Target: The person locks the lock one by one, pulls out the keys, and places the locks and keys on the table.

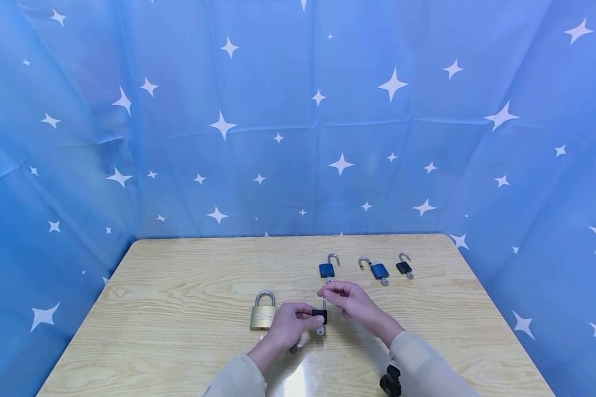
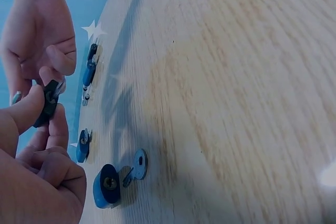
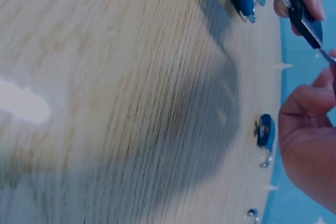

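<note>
Nearest: beige right sleeve (image 1: 429, 366), bottom right of centre, black wrist-mounted device (image 1: 390, 380) by its cuff; beige left sleeve (image 1: 235, 380), bottom centre. Biggest: blue fabric backdrop with white stars (image 1: 278, 149), filling the upper frame. Pale wood-grain table (image 1: 179, 275) below. Right hand (image 1: 355, 305), lower centre, fingertips pinching a thin silver shackle (image 1: 324, 303). Left hand (image 1: 288, 327), just left of it, thumb and fingers gripping the black block-shaped padlock (image 1: 319, 316) carrying that shackle: lower middle of frame, lifted off the wood, small silver key (image 1: 320, 330) at its base. Shackle locked or not: can't tell. Brass padlock (image 1: 263, 317) beside left hand, loop up. Right of centre, farther up: first blue padlock (image 1: 326, 270), second blue padlock (image 1: 379, 271), small black padlock (image 1: 404, 267), all with shackles swung out.

Risks: a slack left grip would likely let the held lock twist or drop while the right fingers work the slim shackle; left thumb sits near the key, could bump it.

Views: left wrist shows a dark-blue padlock (image 2: 106, 186) lower left, loose round-headed key (image 2: 137, 166) beside it; head view mostly hides that lock behind the left hand. Right wrist, upper right, shows key and shackle at opposite ends of the held lock.
</note>
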Available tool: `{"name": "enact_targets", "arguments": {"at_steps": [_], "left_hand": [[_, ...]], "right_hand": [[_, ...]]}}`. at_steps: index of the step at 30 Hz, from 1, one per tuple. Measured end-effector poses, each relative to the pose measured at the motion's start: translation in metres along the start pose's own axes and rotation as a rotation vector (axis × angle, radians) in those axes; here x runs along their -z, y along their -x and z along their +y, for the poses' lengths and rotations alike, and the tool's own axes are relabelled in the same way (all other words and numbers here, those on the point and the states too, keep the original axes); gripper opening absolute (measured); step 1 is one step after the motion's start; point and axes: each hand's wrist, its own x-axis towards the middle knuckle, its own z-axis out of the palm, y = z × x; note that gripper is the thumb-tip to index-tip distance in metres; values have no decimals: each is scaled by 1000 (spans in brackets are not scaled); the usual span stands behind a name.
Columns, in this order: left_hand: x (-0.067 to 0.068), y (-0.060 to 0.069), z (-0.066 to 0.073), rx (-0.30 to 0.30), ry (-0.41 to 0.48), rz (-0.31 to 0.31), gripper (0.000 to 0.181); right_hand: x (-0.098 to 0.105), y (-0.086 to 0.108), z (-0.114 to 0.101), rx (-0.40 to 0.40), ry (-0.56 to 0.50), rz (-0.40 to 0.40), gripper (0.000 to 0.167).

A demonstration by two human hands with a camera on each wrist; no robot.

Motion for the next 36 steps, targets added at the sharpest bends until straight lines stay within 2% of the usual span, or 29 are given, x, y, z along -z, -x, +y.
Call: {"name": "enact_targets", "arguments": {"at_steps": [6, 11, 16, 22, 29, 36], "left_hand": [[-2, 1, 2, -7, 61, 0, 29], [-3, 2, 1, 2, 61, -10, 32], [-6, 2, -2, 4, 35, -7, 31], [-7, 3, -1, 17, 58, 1, 28], [-10, 3, -2, 1, 94, 17, 27], [-14, 5, -2, 18, 126, 53, 26]], "right_hand": [[-1, -3, 1, 43, 72, -9, 31], [-4, -5, -1, 107, 143, 50, 24], [-8, -5, -2, 134, 190, 104, 18], [-8, -5, -3, 157, 205, 112, 17], [-7, -5, -3, 182, 194, 114, 16], [-10, -5, -4, 195, 196, 85, 12]]}}
